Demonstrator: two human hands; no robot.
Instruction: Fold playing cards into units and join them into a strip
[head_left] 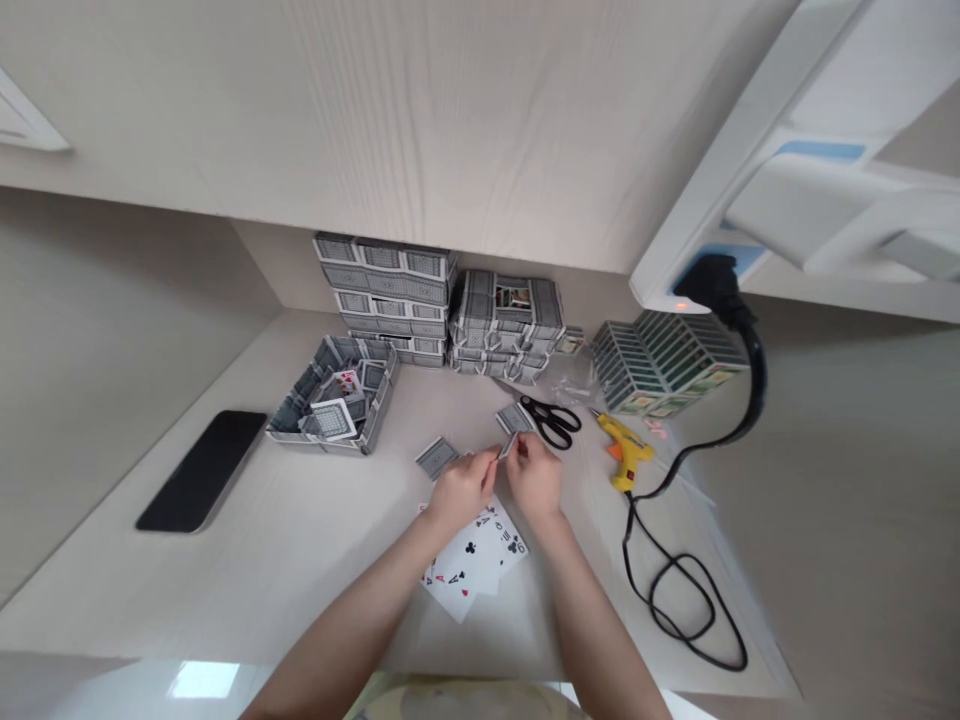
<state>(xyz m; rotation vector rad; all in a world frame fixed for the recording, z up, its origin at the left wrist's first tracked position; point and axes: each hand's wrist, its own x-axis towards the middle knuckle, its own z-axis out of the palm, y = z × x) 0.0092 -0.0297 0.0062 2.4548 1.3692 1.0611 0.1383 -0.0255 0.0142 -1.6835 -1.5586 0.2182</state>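
Note:
My left hand and my right hand meet over the white desk, both pinching a small folded playing card held between their fingertips. Under my wrists lies a fan of face-up playing cards. A folded grey-backed card piece rests just left of my left hand, and another sits just beyond my right hand.
Black scissors and a yellow glue gun with a looping black cable lie to the right. A card-built tray, stacked card boxes, another card box, a green card structure and a black phone are around.

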